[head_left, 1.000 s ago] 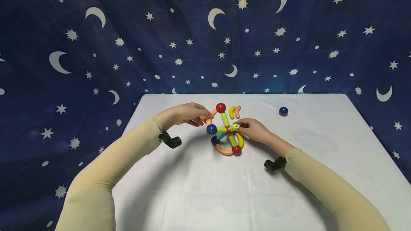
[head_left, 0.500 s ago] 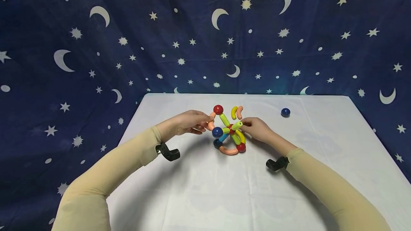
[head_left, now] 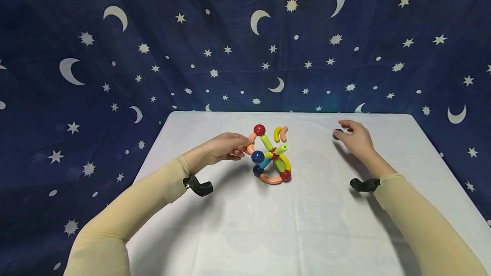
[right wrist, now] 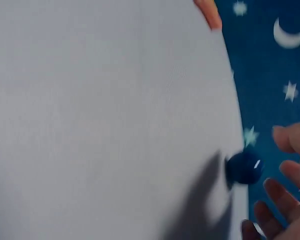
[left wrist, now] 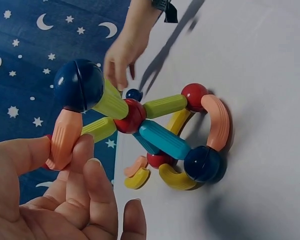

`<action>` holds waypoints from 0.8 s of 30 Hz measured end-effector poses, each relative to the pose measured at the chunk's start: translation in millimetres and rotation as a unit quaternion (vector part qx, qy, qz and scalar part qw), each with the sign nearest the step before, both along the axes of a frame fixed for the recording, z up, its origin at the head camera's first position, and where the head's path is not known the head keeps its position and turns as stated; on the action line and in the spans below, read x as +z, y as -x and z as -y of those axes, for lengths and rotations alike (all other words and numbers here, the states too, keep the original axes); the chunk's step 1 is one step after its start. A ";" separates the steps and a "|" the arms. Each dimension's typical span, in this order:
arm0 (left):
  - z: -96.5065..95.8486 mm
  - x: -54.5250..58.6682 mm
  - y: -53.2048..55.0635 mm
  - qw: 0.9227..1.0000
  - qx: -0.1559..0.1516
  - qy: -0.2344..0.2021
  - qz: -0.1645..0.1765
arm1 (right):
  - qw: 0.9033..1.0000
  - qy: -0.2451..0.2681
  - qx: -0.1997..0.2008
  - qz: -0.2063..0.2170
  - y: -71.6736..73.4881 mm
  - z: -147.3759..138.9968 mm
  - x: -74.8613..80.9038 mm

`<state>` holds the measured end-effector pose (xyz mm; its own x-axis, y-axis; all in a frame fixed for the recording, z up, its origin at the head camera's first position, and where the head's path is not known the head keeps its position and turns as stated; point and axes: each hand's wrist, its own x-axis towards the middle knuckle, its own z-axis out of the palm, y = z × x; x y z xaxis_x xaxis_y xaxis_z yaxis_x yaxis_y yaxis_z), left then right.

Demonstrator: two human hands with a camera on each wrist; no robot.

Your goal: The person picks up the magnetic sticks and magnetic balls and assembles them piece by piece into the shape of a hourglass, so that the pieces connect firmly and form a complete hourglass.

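Observation:
My left hand (head_left: 227,147) pinches a curved orange stick (left wrist: 66,132) between thumb and fingers. That stick belongs to a magnetic ball-and-stick structure, with a dark blue ball (left wrist: 79,85) at the stick's near end. At its centre a red ball (left wrist: 130,116) joins lime-green sticks and a blue stick (left wrist: 165,140). Its base has red and dark blue balls linked by curved orange and yellow sticks. On the right, my right hand (head_left: 357,140) reaches over a loose dark blue ball (right wrist: 246,167), its fingers spread and curving around it with a gap showing in the right wrist view.
Behind the structure, a loose curved yellow stick (head_left: 277,134) and a loose curved orange stick (head_left: 284,134) lie side by side. A white cloth covers the table (head_left: 245,233). A dark blue curtain (head_left: 230,33) with moons and stars hangs beyond its far edge.
My right hand has left the structure's lime-green stick and moved right to the loose blue ball. My left hand keeps its pinch on the orange stick; the structure has turned slightly.

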<state>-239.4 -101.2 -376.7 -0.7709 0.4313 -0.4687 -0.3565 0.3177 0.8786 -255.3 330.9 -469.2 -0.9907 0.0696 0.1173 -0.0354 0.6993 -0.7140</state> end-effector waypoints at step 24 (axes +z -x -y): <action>-6.9 -8.1 -4.9 0.999 0.020 -0.046 -0.013 | 0.997 -0.042 -0.022 0.055 4.0 -3.6 -16.7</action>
